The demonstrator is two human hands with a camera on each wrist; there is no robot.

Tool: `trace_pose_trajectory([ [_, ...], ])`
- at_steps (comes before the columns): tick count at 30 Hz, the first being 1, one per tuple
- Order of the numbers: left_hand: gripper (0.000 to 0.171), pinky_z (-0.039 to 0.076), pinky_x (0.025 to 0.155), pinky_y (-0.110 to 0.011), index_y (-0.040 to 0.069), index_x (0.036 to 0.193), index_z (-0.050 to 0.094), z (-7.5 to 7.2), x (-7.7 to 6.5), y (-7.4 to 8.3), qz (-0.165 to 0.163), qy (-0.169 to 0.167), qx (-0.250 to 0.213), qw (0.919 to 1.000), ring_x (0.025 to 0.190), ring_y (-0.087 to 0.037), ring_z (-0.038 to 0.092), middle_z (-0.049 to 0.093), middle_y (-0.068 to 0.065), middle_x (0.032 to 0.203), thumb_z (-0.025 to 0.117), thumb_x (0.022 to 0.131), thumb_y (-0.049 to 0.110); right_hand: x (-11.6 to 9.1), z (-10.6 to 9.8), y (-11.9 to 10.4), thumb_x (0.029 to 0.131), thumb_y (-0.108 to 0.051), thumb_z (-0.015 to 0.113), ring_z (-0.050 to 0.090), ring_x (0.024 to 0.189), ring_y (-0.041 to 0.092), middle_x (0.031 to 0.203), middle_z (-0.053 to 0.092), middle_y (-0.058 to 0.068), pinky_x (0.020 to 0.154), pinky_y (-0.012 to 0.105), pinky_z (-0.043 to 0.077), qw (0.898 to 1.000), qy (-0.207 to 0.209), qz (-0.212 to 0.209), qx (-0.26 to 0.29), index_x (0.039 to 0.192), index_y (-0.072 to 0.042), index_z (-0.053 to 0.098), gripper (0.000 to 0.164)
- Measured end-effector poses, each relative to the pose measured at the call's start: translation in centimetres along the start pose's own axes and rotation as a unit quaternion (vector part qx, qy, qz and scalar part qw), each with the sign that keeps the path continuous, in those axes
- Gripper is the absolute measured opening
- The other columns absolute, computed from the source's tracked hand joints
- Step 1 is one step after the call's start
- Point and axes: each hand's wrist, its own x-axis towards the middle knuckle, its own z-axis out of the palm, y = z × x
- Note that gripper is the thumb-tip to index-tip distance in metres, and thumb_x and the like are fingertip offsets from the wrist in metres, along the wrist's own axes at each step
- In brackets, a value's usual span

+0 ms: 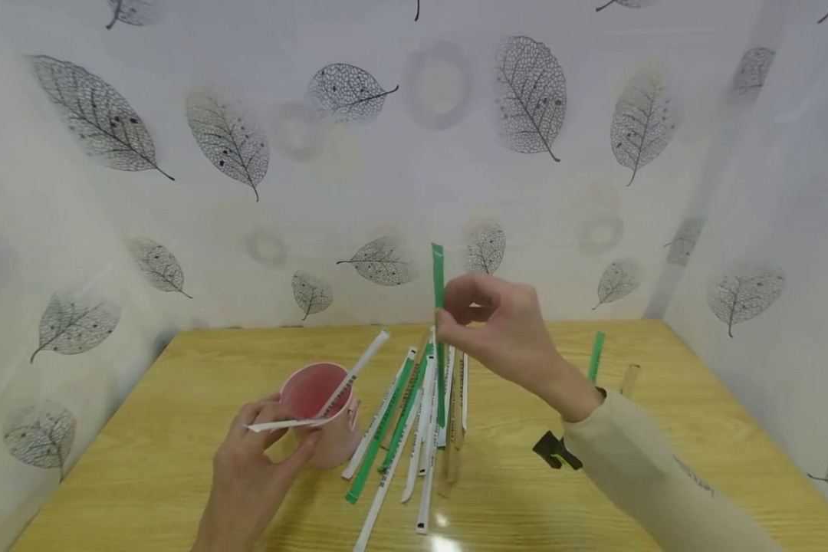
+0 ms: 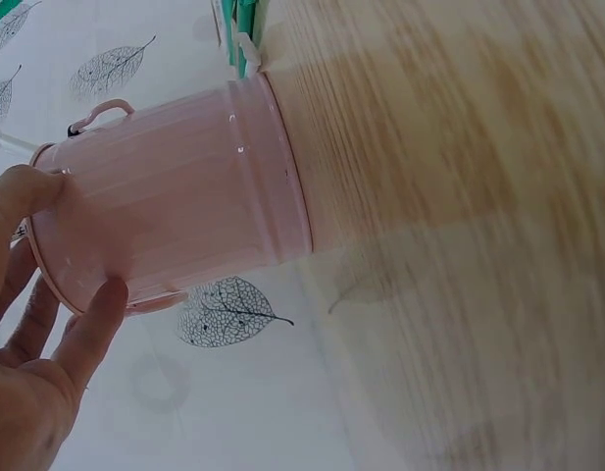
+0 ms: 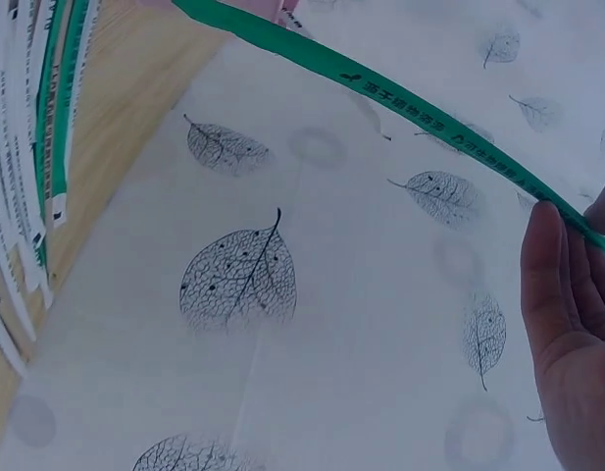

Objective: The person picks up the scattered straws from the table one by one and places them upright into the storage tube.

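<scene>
And here's the pink bucket (image 1: 338, 451), upright on the table (image 1: 200, 383), w/ the L hand (image 1: 251, 464) curled round its near-left side, fingers and thumb gripping at the rim. Over to the R hand (image 1: 504, 326), up and right of the bucket — thumb and fingers pinching a green strip (image 1: 438, 284), held abt upright, printed text showing in the R wrist view. Its lower end hangs in front of the pile (image 1: 425, 460) just right of the bucket: white, green & tan strips, lying lengthwise, overlapping. White pieces (image 1: 364, 366) cross the bucket's rim, one end sticking up right, another poking left over the L hand — can't tell if that's 1 bent strip or 2. Well right of the bucket: another green strip (image 1: 596, 356), a tan one (image 1: 630, 379), plus a black buckle (image 1: 556, 451) by the R sleeve (image 1: 635, 452).
</scene>
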Motion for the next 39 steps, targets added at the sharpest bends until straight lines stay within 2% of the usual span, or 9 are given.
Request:
trace_pose_trajectory([
  [9, 0.042, 0.053, 0.071, -0.013, 0.015, 0.102, 0.067, 0.0, 0.0, 0.1, 0.006, 0.002, 0.011, 0.9999, 0.096, -0.019, 0.062, 0.058, -0.009, 0.108, 0.086, 0.066, 0.006, 3.0, 3.5, -0.9, 0.078, 0.006, 0.063, 0.064, 0.07, 0.011, 0.082, 0.067, 0.009, 0.065, 0.027, 0.058, 0.993, 0.017, -0.093, 0.071, 0.091, 0.0, 0.064, 0.014],
  [14, 0.041, 0.051, 0.073, -0.008, 0.013, 0.101, 0.066, 0.0, 0.0, 0.0, 0.007, 0.0, 0.006, 1.0, 0.097, -0.022, 0.062, 0.058, -0.01, 0.108, 0.085, 0.066, 0.005, 4.2, 5.2, -1.5, 0.079, 0.006, 0.063, 0.063, 0.069, 0.012, 0.081, 0.067, 0.011, 0.063, 0.027, 0.058, 0.987, 0.027, -0.116, 0.104, 0.09, 0.002, 0.063, 0.012],
  [19, 0.039, 0.051, 0.076, -0.01, 0.011, 0.101, 0.066, -0.1, 0.1, 0.0, 0.012, -0.002, 0.007, 0.9999, 0.101, -0.024, 0.061, 0.057, -0.013, 0.111, 0.085, 0.068, 0.007, 5.0, 6.8, -2.0, 0.079, 0.006, 0.062, 0.063, 0.069, 0.013, 0.082, 0.066, 0.013, 0.063, 0.027, 0.058, 0.984, 0.033, -0.12, 0.128, 0.09, 0.003, 0.063, 0.012],
  [24, 0.04, 0.047, 0.076, -0.003, 0.011, 0.103, 0.065, -0.1, 0.1, 0.0, 0.005, -0.009, 0.01, 0.9999, 0.101, -0.023, 0.061, 0.057, -0.012, 0.111, 0.084, 0.068, 0.008, 5.1, 8.8, -1.4, 0.08, 0.005, 0.062, 0.064, 0.07, 0.01, 0.081, 0.066, 0.011, 0.064, 0.023, 0.058, 0.988, -0.002, -0.102, 0.113, 0.089, 0.002, 0.062, 0.01],
  [29, 0.038, 0.048, 0.076, -0.004, 0.01, 0.1, 0.064, -0.1, 0.1, -0.1, 0.008, -0.008, 0.012, 0.9999, 0.101, -0.023, 0.061, 0.056, -0.013, 0.112, 0.084, 0.068, 0.007, 4.0, 10.8, -0.1, 0.082, 0.002, 0.062, 0.064, 0.071, 0.006, 0.081, 0.067, 0.007, 0.066, 0.016, 0.056, 0.993, -0.048, -0.087, 0.059, 0.089, -0.002, 0.062, 0.008],
  [33, 0.038, 0.048, 0.076, -0.004, 0.009, 0.1, 0.064, -0.1, 0.2, -0.1, 0.013, -0.007, 0.019, 0.9997, 0.101, -0.024, 0.061, 0.056, -0.014, 0.112, 0.084, 0.068, 0.008, 3.0, 11.8, 0.9, 0.083, -0.001, 0.063, 0.063, 0.072, 0.005, 0.082, 0.068, 0.005, 0.066, 0.012, 0.054, 0.993, -0.078, -0.084, 0.027, 0.09, -0.003, 0.062, 0.007],
  [39, 0.038, 0.05, 0.075, -0.006, 0.012, 0.101, 0.063, -0.2, 0.1, 0.0, -0.002, -0.013, 0.008, 0.9999, 0.101, -0.022, 0.06, 0.056, -0.012, 0.112, 0.084, 0.069, 0.007, 1.7, 12.9, 2.0, 0.082, 0.0, 0.065, 0.063, 0.07, 0.004, 0.081, 0.067, 0.005, 0.065, 0.009, 0.052, 0.992, -0.099, -0.077, 0.021, 0.088, -0.003, 0.062, 0.007],
])
